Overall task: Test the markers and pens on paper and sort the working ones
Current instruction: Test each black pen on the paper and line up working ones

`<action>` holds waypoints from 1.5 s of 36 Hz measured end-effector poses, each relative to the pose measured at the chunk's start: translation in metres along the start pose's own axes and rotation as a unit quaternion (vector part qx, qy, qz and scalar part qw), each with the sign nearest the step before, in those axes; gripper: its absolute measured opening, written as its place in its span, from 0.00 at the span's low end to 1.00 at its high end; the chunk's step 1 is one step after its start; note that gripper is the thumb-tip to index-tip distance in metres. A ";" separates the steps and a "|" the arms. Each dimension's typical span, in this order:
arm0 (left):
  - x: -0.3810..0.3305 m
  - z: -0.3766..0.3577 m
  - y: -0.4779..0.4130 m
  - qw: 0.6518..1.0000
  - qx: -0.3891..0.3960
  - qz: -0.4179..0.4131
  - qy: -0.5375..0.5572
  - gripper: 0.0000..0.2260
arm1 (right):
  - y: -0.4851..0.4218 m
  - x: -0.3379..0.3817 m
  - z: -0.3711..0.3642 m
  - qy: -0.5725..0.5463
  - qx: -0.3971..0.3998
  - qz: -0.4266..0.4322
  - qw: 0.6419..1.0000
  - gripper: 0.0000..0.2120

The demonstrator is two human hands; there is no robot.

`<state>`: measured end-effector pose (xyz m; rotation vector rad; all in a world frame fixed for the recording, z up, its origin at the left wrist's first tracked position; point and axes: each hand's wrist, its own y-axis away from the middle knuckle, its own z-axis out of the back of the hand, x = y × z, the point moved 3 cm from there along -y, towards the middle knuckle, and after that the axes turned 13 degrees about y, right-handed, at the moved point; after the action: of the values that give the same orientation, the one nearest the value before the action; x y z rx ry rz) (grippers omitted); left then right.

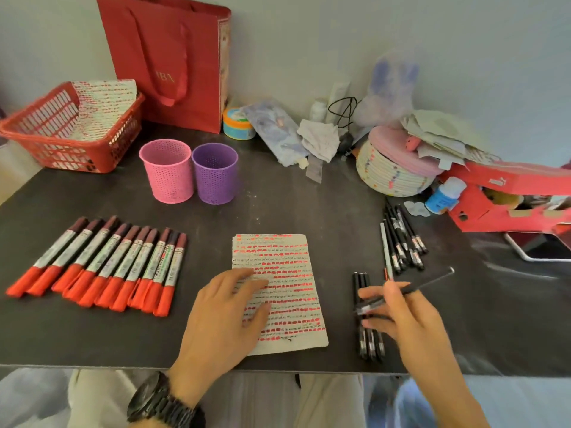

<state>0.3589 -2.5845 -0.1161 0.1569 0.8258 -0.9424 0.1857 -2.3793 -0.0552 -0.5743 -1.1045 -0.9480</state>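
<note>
Left hand (228,310): fingers straight, palm down, lying flat on lower-left part of paper (287,267); grips nothing.
Right hand (404,313): fingers curled round held pen (432,281), pinched approx. mid-barrel.
Held pen: black, thin; lifted off surface (309,205), tilted, one end toward upper right, other end down-left over near pen group. Motion-blurred; cap on/off can't tell.
Paper: white sheet, centre-front of surface, betw. both hands; covered w/ rows of short red dashes plus thin dark scribble lines.
Red markers (102,267): approx. ten, left of paper, laid side by side in one slanted row, touching; red ends toward front edge, dark ends toward rear.
Near pen group (370,341): several black pens lying parallel on surface, just right of paper, partly under right hand.
Far pen group (401,239): more black pens plus one light-barrelled, in loose bundle, rear-right of paper, apart from near group.
Pink cup (167,171): perforated, upright, behind markers; contents not visible.
Purple cup (214,173): same type, upright, touching pink cup on its right side.
Red basket (61,128): rear-left corner; holds sheets w/ red dash marks.
Red bag (173,57): upright against wall, behind cups.
Woven basket (392,171): rear right, pink lid; red box (509,196) next to it.
Watch (160,403): dark, on left wrist.
</note>
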 end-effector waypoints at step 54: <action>-0.001 0.001 0.001 1.000 0.019 0.019 -0.017 0.18 | -0.034 -0.036 0.049 0.382 0.073 0.008 0.921 0.09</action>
<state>0.3594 -2.5833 -0.1149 0.1883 0.7716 -0.9238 0.1272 -2.3453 -0.0726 -0.0569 -0.4537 -0.9435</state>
